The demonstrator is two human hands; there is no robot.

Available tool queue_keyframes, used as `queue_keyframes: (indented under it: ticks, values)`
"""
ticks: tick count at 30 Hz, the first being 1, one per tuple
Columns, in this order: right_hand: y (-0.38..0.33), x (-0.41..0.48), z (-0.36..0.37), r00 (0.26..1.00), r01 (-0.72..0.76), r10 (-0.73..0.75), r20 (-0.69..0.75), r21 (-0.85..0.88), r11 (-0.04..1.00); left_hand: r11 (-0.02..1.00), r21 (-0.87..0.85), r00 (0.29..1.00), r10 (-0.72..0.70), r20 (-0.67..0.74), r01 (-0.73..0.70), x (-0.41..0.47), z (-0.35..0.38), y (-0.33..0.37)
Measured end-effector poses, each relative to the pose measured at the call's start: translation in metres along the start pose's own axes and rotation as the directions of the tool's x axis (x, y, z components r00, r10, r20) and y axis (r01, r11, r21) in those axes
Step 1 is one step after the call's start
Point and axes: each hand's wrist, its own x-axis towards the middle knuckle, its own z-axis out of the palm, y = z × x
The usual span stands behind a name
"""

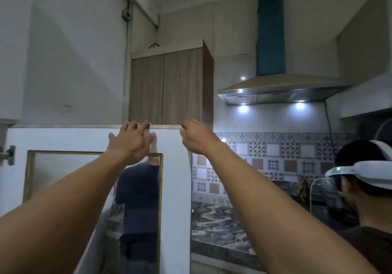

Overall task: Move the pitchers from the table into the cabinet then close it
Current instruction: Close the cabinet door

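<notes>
A white cabinet door (175,189) with a gold-framed glass panel (63,176) stands swung out in front of me. My left hand (129,143) lies against its upper part, fingertips curled over the top edge. At the door's top right corner, my right hand (197,138) has its fingers curled onto the same edge. A metal hinge (8,154) shows at the far left. No pitcher is in view, and the cabinet's inside is hidden behind the door.
A wood-grain wall cabinet (165,89) hangs shut behind the door. A steel range hood (280,89) with lit lamps sits over a marbled counter (218,220). Another person wearing a white headset (364,189) stands close at the right. A dark-shirted figure shows in the glass.
</notes>
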Motion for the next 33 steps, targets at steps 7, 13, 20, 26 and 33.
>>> queue_keyframes:
  ticks: [7,13,20,26,33]
  values:
    - [-0.029,-0.032,-0.034,0.998,0.070,-0.070,-0.001,0.122,0.990,1.000,-0.012,0.999,-0.023,-0.032,0.022,-0.034,-0.037,0.000]
    - [-0.081,-0.070,-0.071,0.989,0.131,-0.141,0.037,0.203,0.970,0.989,-0.120,0.996,-0.091,-0.007,0.089,-0.083,-0.092,0.000]
    - [-0.164,-0.125,-0.104,0.963,0.221,-0.263,0.059,0.385,0.896,0.940,-0.303,0.986,-0.166,-0.006,0.156,-0.162,-0.183,-0.020]
    - [-0.243,-0.158,-0.102,0.924,0.230,-0.357,0.136,0.550,0.803,0.768,-0.557,0.943,-0.315,0.104,0.317,-0.236,-0.275,-0.029]
    - [-0.351,-0.192,-0.080,0.836,0.238,-0.515,0.189,0.722,0.650,0.626,-0.642,0.831,-0.555,0.031,0.442,-0.304,-0.361,-0.068]
